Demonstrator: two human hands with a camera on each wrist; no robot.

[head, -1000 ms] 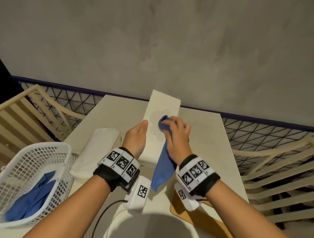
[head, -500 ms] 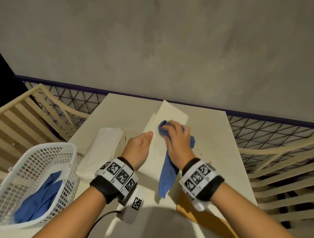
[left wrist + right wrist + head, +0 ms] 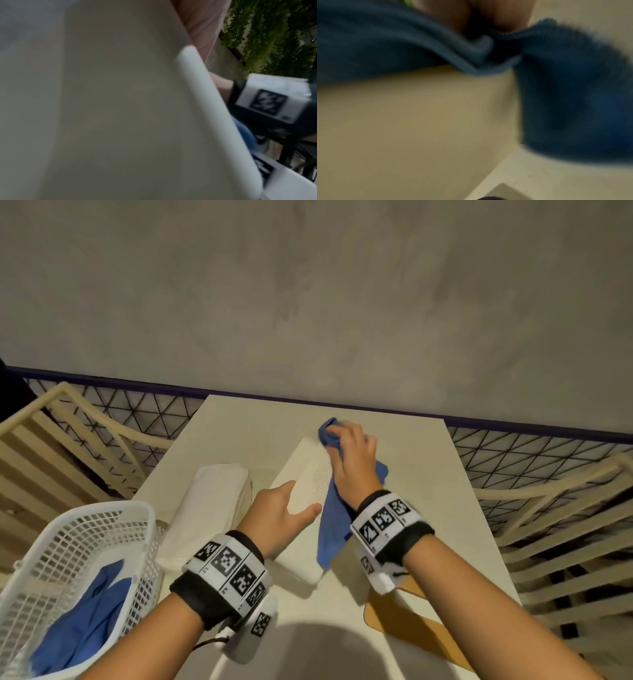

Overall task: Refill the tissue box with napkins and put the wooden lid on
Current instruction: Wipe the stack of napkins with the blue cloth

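A white tissue box (image 3: 303,470) with a dotted patch lies lengthwise on the cream table (image 3: 428,491); it fills the left wrist view (image 3: 120,108). My left hand (image 3: 281,515) holds its near end, thumb across the top face. My right hand (image 3: 352,453) grips a bunched blue cloth (image 3: 330,529) and presses it on the box's far end; the cloth's tail hangs down the box's right side. The right wrist view shows the cloth (image 3: 573,94), blurred, over the box. A wrapped pack of white napkins (image 3: 205,508) lies left of the box. The wooden lid (image 3: 411,628) lies flat below my right wrist.
A white mesh basket (image 3: 85,529) holding another blue cloth (image 3: 85,611) stands at the table's near left corner. Slatted cream chairs flank the table on both sides. A grey wall rises behind the table's far edge.
The box has tipped down from a steeper tilt and now lies lower on the table. My right hand has slid the cloth from the dotted patch up to the far end.
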